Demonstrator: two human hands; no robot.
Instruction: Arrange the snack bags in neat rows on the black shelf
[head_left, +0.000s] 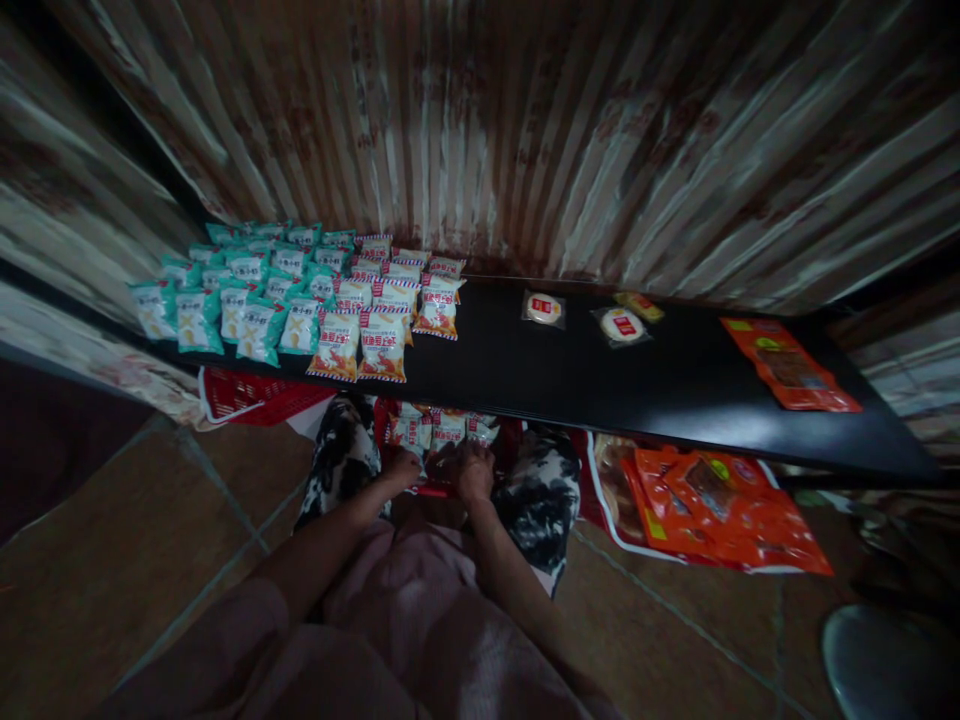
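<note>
Between my knees sits a red basket (433, 491) holding several white-and-red snack bags (448, 430). At its near left side, my left hand (405, 467) is closed against the lower edge of a bag. My right hand (475, 472) bends its fingers over the near right side, just below another bag. Dim light and the hands themselves hide what the fingers grip. Right above, on the black shelf (517, 372), stand rows of matching white-and-orange snack bags (383, 345). Left of those are rows of teal-and-white snack bags (259, 328).
Round white packaged snacks (622, 325) and a yellow packet (640, 306) lie mid-shelf. An orange packet (791, 365) is at the right. Below are a basket of orange packets (712, 505) and another red basket (247, 398). A curtain (480, 130) hangs behind; a stool-like round object (885, 660) stands lower right.
</note>
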